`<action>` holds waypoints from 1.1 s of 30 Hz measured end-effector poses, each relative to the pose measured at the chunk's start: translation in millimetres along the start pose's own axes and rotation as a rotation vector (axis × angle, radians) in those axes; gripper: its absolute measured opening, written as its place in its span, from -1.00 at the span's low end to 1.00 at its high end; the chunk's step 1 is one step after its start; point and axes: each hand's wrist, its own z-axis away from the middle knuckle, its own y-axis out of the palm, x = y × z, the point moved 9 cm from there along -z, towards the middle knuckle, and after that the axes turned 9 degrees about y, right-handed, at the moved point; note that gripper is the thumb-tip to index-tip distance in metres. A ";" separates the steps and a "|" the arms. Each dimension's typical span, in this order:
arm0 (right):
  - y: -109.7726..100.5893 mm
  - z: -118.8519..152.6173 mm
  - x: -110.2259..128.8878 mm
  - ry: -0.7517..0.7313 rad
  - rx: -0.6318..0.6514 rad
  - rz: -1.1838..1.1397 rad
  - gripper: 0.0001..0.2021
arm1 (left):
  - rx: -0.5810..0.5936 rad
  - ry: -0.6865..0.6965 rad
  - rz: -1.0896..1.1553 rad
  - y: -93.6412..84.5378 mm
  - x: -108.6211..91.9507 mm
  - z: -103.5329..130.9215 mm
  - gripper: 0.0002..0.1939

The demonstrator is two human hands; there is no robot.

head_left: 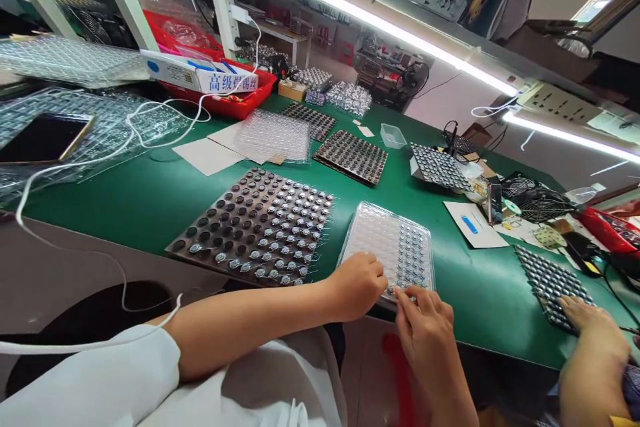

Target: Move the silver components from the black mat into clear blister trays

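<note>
In front of me lies a clear plastic blister tray (373, 227), with small round silver parts (413, 253) filling the pockets on its right side. My left hand (359, 285) is over the tray's near edge, fingers curled closed; what they hold is hidden. Close beside it, my right hand (426, 317) pinches at the tray's near edge, and something tiny shows at the fingertips, too small to name. To the left sits a dark board (235, 220) with rows of black round pads, many bearing small silver discs with thin wires.
Another person's hand (583, 317) rests on a board of parts (550, 280) at right. More boards (353, 153), a clear plastic sheet (275, 135), a red basket (245, 103) and a phone (47, 137) lie around the green table. A white cable (75, 163) crosses the left.
</note>
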 end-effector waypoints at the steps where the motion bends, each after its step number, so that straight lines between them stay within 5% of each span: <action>1: -2.0 2.5 -2.5 0.019 -0.025 -0.018 -0.72 | 0.018 0.018 0.004 0.2 -2.2 0.1 -0.91; 6: -22.9 14.6 -10.7 0.141 -0.257 -0.124 -0.78 | 0.063 0.060 0.022 -5.6 -14.0 9.3 -0.76; 11: -35.4 11.3 12.9 0.229 -0.409 -0.265 -0.77 | -0.114 -0.042 0.101 -47.8 -1.7 46.0 -0.59; 14: -24.1 -3.0 41.5 0.158 -0.414 -0.328 -0.76 | -0.295 -0.142 0.173 -91.0 33.4 96.0 -0.66; 17: -1.4 -26.3 82.7 -0.028 -0.349 -0.418 -0.75 | -0.457 -0.353 0.163 -133.6 82.6 174.3 -0.74; 20: 15.5 -50.5 138.9 -0.207 -0.250 -0.511 -0.77 | -0.498 -0.536 0.102 -156.4 115.4 255.0 -0.78; 23: 27.7 -70.3 208.1 -0.355 -0.099 -0.530 -0.79 | -0.433 -0.618 0.072 -153.1 129.7 307.5 -0.78; 27: 47.6 -88.3 280.1 -0.420 0.077 -0.460 -0.77 | -0.341 -0.615 0.050 -136.9 133.4 329.4 -0.77; 33: 66.6 -96.0 309.0 -0.457 0.177 -0.368 -0.91 | -0.286 -0.590 0.089 -132.0 138.0 326.4 -0.77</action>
